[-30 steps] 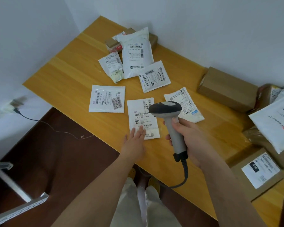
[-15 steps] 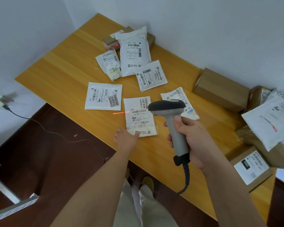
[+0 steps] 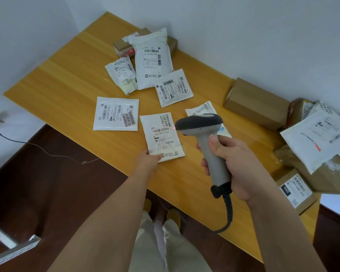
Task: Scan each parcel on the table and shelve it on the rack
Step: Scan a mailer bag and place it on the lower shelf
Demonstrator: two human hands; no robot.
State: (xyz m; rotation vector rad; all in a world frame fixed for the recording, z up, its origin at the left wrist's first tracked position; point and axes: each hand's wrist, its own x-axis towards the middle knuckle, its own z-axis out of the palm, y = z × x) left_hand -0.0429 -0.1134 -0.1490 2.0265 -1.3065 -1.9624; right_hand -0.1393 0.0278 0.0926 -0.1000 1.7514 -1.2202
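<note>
**Scanner aimed at a flat parcel held at the table's near edge**

A white flat parcel lies on a wooden table, its long axis running away from the person, its near short end at the table's front edge. The left hand is the nearer one: it reaches in from below and grips that near end's left corner, thumb on top, the other fingers hidden beneath. The right hand is just to the parcel's right, raised above the table, fingers wrapped firmly round the grey handle of a barcode scanner. The scanner's dark head points left towards the parcel's printed label, with a small red light showing at its front. Other white parcels and brown boxes lie further back and to the right. The rack is hardly in view; only a pale metal rail shows at lower left.
</note>
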